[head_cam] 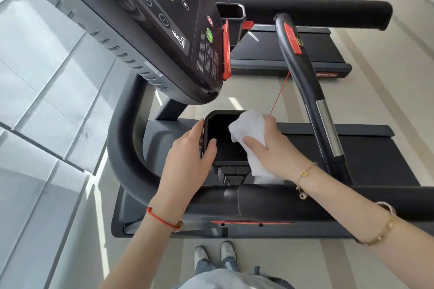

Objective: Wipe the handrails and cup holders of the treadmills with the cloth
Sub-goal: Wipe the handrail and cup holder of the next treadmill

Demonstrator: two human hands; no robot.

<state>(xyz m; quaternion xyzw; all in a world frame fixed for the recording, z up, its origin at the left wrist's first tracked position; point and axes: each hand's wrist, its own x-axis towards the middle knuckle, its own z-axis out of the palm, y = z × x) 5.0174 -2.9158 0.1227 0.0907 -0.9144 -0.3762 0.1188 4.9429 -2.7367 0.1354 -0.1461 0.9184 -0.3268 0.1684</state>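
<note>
Two hands work at the square black plastic cup holder [218, 138] in the middle of the frame. The left hand [187, 159] steadies its left wall, thumb hooked over the rim and fingers lying along the outside. The right hand [274, 148] grips the crumpled white cloth [249, 131], fingers curled round it, pressing it over the holder's right rim. The thin red safety cord [279, 95] hangs just above the cloth; a wide wiping stroke could snag it. The loose lower cloth end could also miss the holder's deep corners, leaving them unwiped.
</note>
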